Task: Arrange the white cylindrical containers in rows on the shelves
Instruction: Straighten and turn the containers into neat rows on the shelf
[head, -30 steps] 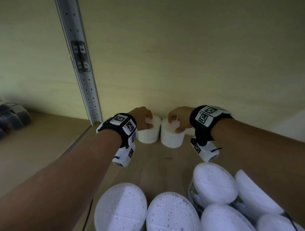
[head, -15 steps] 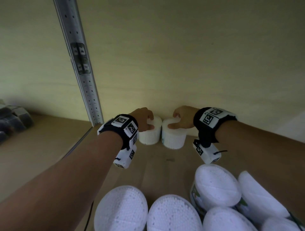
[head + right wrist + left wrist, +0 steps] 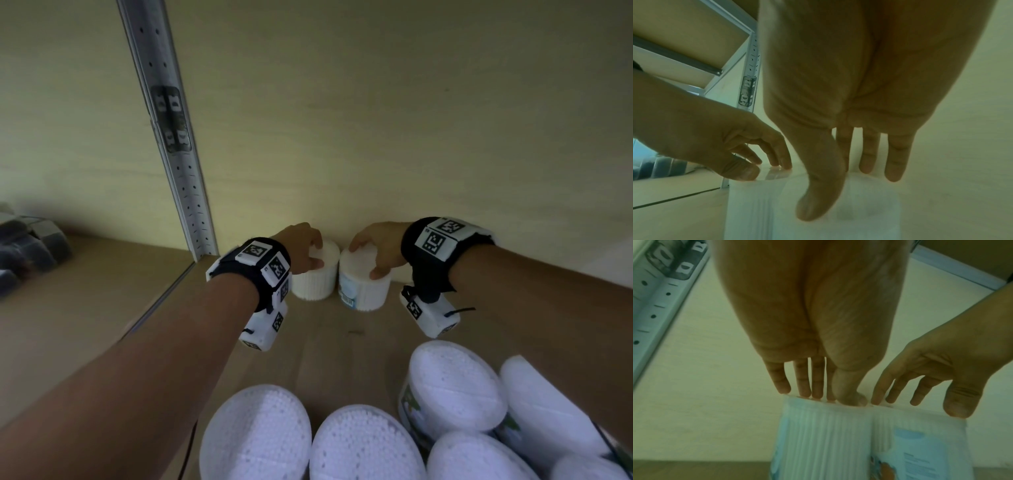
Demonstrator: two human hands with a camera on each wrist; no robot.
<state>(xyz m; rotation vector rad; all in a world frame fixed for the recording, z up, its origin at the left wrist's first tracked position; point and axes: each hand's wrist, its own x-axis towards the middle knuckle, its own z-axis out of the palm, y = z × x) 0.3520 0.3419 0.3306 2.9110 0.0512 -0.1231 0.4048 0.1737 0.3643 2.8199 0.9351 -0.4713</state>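
Observation:
Two white ribbed cylindrical containers stand side by side on the wooden shelf (image 3: 329, 346), against the back wall. My left hand (image 3: 317, 254) grips the lid of the left container (image 3: 313, 282) from above, thumb on its front rim. My right hand (image 3: 364, 261) grips the right container (image 3: 364, 294), fingers over the far edge and thumb on the front rim. The right container carries a blue label low on its left side. In the left wrist view my left fingers (image 3: 803, 386) touch the left container's (image 3: 824, 443) top edge. The right wrist view shows my thumb over the right container's (image 3: 869, 211) front.
Several more white containers (image 3: 257, 435) crowd the near edge of the shelf, some tilted at the right (image 3: 455, 383). A perforated metal upright (image 3: 178, 164) divides the shelf at the left. Dark packs (image 3: 27, 246) lie in the left bay.
My right thumb left the right container's front rim, then came back to it. A blue label now shows on that container's side. The left hand has hardly moved.

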